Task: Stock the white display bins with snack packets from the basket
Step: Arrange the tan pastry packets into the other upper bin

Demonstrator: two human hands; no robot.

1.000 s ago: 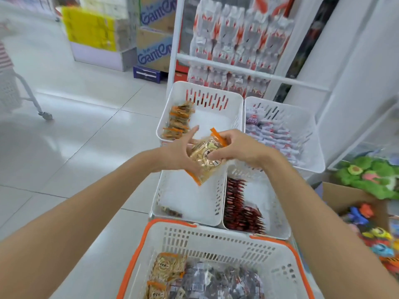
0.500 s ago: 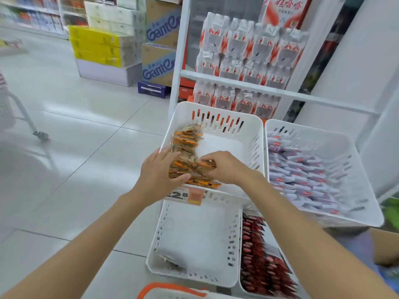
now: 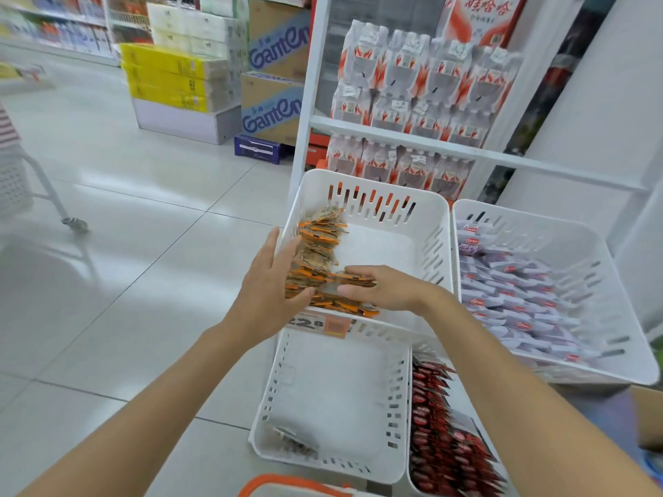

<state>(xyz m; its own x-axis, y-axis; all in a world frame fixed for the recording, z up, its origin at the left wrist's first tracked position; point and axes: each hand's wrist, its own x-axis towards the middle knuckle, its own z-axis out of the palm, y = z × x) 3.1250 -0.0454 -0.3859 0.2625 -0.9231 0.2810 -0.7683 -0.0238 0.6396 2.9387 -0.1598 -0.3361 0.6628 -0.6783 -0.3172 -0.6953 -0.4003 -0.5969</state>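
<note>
Right now both our hands are at the top-left bin (image 3: 376,186) of the white display. Our left hand (image 3: 267,292) is flat, fingers straight, pressed vs. the left side of a row of orange-edged snack packets (image 3: 317,245). The row stands on edge along that bin's left wall, and our thumb rests on its near end. Our right hand (image 3: 389,290) has fingers bent over the nearest packets w/ thumb under them, a narrow pinch on the front of the row. A price tag (image 3: 319,322) sits on this bin's front rim. The top-right bin (image 3: 631,328) holds white-purple packets (image 3: 516,285) across most of its floor. Below, the lower-left bin (image 3: 344,471) has just a couple of packets in its near-left corner. The lower-right bin (image 3: 461,396) beside it carries red packets (image 3: 441,435). Basket (image 3: 287,483): only its orange rim shows at the bottom edge, contents out of view. Behind the bins, a shelf (image 3: 466,154) w/ bottle packs (image 3: 412,84).
</note>
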